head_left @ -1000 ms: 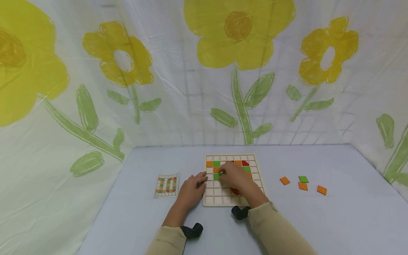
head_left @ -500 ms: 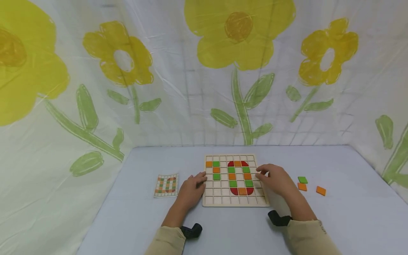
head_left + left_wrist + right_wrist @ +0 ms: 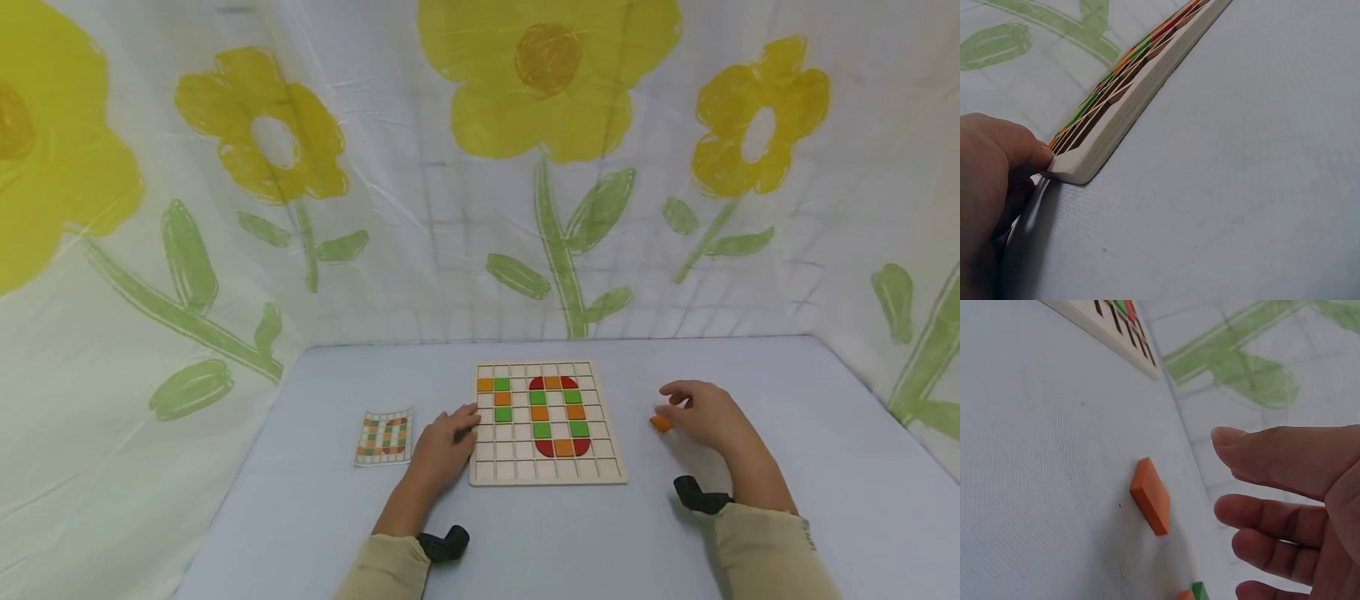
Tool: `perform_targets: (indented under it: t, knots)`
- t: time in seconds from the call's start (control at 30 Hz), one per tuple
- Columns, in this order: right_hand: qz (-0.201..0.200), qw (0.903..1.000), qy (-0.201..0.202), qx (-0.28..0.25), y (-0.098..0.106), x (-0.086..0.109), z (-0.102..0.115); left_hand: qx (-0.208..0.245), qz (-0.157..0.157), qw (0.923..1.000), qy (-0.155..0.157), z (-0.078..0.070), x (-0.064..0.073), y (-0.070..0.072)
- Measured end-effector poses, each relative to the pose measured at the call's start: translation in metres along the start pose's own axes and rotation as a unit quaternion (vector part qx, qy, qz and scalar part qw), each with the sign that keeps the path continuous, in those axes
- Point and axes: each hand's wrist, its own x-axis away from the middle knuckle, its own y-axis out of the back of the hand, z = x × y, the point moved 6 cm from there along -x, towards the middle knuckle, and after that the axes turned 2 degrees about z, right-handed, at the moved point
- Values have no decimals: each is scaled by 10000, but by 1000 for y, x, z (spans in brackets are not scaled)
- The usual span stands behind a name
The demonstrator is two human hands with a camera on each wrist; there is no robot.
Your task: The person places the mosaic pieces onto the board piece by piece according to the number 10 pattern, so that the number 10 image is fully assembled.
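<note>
A square wooden grid board [image 3: 498, 471] lies on the table, bearing green, orange and red tiles. Red corner pieces, with orange and green squares between them, form a rounded ring; several more squares sit at the upper left. My left hand [image 3: 442, 450] rests against the board's left edge, its fingertip on the rim [image 3: 1063, 164] in the left wrist view. Off to the right, my right hand [image 3: 705, 417] hovers beside a loose orange tile [image 3: 1150, 497]. In the right wrist view its thumb and fingers are apart from that tile and hold nothing.
Left of the board lies a small pattern card [image 3: 384, 437] printed with a coloured grid. Another orange tile [image 3: 1185, 595] and a green tile [image 3: 1200, 590] show at the right wrist view's lower edge; my right hand hides them in the head view. A flower-printed curtain [image 3: 420, 300] hangs behind.
My right hand has left the board's upper left part and moved right to the loose orange tile, uncovering the tile pattern. The left hand stays at the board's edge. The head view has shifted slightly.
</note>
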Motion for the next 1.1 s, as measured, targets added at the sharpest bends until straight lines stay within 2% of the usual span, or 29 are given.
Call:
perform_targets:
  t: [0.23, 0.37, 0.57, 0.9, 1.1]
  knots:
    - [218, 9990, -370, -99, 6, 4, -22, 3, -34, 10000, -7, 1, 0, 0]
    - [351, 9987, -372, -88, 2, 3, -28, -13, -16, 10000, -14, 1, 0, 0]
    - [245, 9996, -74, -114, -4, 3, -25, -7, -14, 10000, -24, 0, -1, 0]
    - [-21, 9987, -115, 503, -8, -2, -20, -58, -20, 9999, -103, -4, -1, 2]
    - [70, 9996, -81, 270, -13, -3, -18, -82, 24, 9999, -58, -4, 1, 2]
